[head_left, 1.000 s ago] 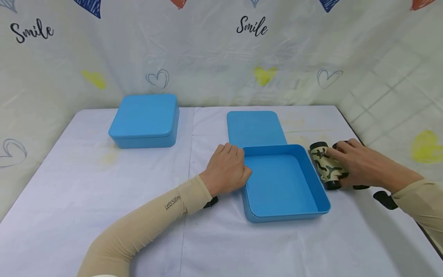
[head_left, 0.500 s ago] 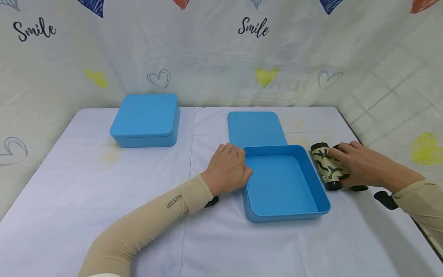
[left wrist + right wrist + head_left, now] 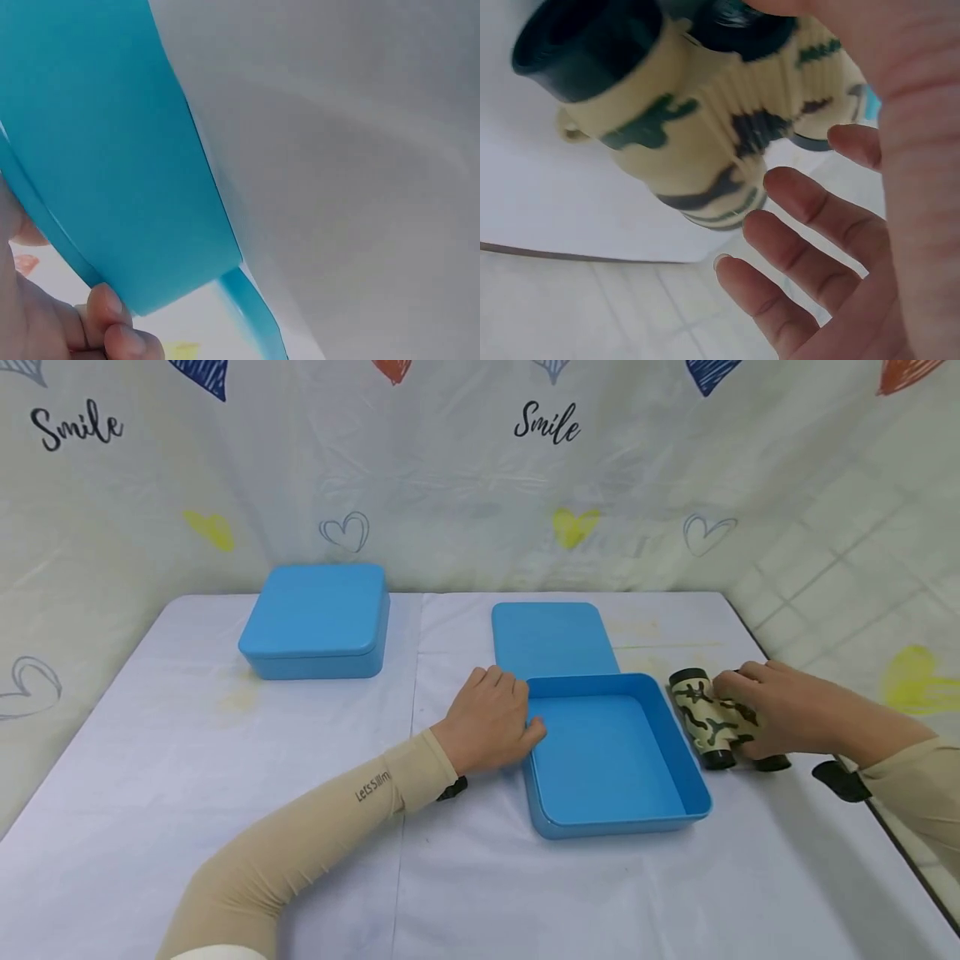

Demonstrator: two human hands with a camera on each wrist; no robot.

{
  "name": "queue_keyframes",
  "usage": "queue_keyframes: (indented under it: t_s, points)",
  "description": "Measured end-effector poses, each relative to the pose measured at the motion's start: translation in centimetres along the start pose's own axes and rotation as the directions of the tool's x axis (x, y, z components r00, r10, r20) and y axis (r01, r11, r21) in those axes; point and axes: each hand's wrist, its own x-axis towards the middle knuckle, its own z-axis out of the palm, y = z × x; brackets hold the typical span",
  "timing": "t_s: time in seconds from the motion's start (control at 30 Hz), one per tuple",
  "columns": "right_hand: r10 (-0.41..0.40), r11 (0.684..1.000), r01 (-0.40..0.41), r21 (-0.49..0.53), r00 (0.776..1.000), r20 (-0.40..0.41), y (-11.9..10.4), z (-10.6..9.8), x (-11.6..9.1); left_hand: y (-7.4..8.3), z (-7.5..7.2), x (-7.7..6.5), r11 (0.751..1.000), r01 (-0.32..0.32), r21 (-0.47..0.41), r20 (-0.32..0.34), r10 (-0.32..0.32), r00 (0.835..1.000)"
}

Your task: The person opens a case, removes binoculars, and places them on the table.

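Open box (image 3: 622, 827) uncovered, binoculars (image 3: 705, 718) outside it

The white-covered table (image 3: 465, 893) carries everything. On it the open box stands upright, its inner floor showing; the uncovering looks done. At the back left, a matching closed box (image 3: 318, 618) has its top on and seems finished or untouched. A flat blue lid (image 3: 553, 637) lies behind the open box, partly hidden by it; judging by that, closing is not done. The camouflage binoculars are on the table just beside the box's right wall, so nothing suggests they have been put in.

The left hand (image 3: 490, 722) grips the left wall near its back corner, fingers curled over the rim. The right hand (image 3: 783, 710) is over the binoculars; its fingers (image 3: 802, 251) are loosely spread, not wrapped round them, though the cropped wrist view leaves the thumb's contact unclear.
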Motion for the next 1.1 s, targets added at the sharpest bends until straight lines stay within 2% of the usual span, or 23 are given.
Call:
queue_keyframes:
  t_s: [0.2,0.47,0.57,0.7,0.77,0.93,1.1]
  points:
    - [0.036,0.999,-0.037,0.034,0.999,0.034,-0.1,-1.8,-0.1,-0.7,-0.1,0.2,1.0,-0.015,-0.006,0.049,0.015,0.999]
    - [0.03,0.999,-0.03,0.021,1.0,0.008,-0.2,-3.0,0.3,-1.4,-0.6,0.2,1.0,-0.003,-0.017,0.103,0.004,0.995]
    - [0.022,1.0,-0.022,0.005,1.0,-0.019,-0.3,-3.4,0.5,-1.7,-0.7,0.1,1.0,-0.007,-0.015,0.094,0.009,0.995]
    - [0.027,1.0,-0.027,-0.011,0.998,-0.048,-0.7,-3.9,1.0,-2.4,-0.5,-0.3,1.0,-0.025,-0.002,0.022,0.025,0.999]
    - [0.032,0.999,-0.032,-0.005,0.998,-0.058,-0.9,-4.1,1.3,-2.8,-0.4,-0.5,1.0,-0.024,-0.003,0.012,0.024,1.0]
    - [0.041,0.999,-0.04,0.023,0.996,-0.081,-1.6,-4.7,2.1,-4.0,-0.7,-0.8,1.0,0.009,-0.006,0.064,-0.008,0.998]
    - [0.034,0.999,-0.03,0.037,0.991,-0.133,-1.9,-5.2,2.9,-5.1,-0.8,-1.2,0.999,0.021,0.031,0.047,-0.022,0.999]
